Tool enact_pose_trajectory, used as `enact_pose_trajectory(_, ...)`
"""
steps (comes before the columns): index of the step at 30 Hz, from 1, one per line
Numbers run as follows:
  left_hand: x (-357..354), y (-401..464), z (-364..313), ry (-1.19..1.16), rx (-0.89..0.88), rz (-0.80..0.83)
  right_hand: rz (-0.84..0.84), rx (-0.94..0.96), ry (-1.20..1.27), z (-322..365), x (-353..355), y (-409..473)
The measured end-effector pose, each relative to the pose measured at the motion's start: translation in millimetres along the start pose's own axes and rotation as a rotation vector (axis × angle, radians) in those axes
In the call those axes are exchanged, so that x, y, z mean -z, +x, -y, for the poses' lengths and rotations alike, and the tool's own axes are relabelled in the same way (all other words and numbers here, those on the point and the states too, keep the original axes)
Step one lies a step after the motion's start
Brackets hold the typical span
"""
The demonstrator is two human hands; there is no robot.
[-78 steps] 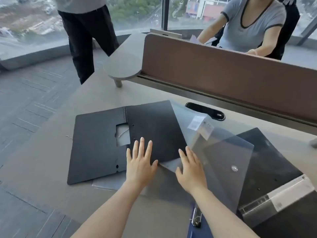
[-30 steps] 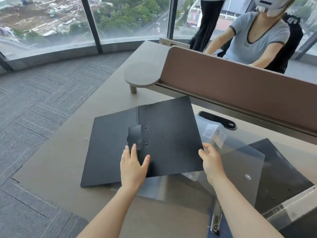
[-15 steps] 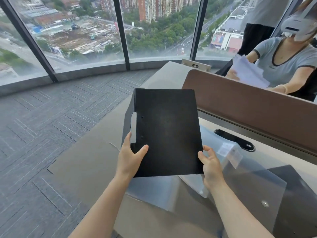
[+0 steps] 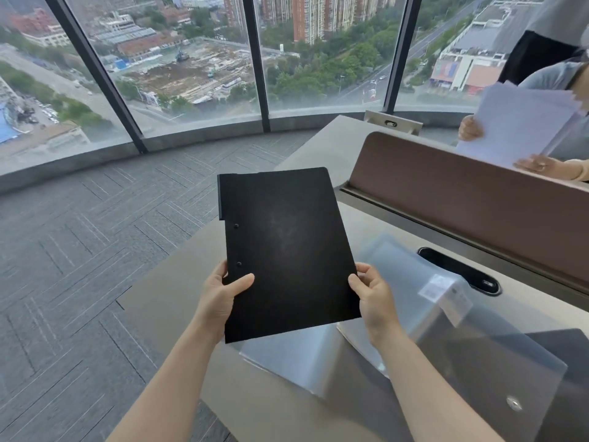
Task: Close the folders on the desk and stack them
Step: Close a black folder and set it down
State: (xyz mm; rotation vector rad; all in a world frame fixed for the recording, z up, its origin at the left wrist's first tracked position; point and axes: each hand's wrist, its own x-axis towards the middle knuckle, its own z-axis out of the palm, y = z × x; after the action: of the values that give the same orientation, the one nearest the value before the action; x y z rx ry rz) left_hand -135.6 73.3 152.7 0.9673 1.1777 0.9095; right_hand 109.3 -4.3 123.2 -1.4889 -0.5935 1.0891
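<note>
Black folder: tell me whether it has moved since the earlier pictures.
Yes. The black folder, earlier lying open on the desk, is now closed and lifted off it, gripped by the left hand and right hand.

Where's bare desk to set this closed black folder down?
Bare desk lies left of the black folder, out to the desk's edge. Right is crowded: translucent folders overlap toward the cable slot and brown divider.
</note>
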Motion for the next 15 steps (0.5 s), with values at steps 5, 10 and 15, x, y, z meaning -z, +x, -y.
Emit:
enact_pose_trajectory(5,11,-4,34,-0.088,0.107,-0.013,-0.030,-0.033,-0.138,-21,1,0)
enact_pose_trajectory(10,26,5,65,-0.103,0.206,-0.007,-0.020,-0.110,-0.136,-40,-9,3)
enact_pose_trajectory(15,50,22,86,-0.071,0.307,0.031,-0.027,-0.166,-0.295,-67,-28,11)
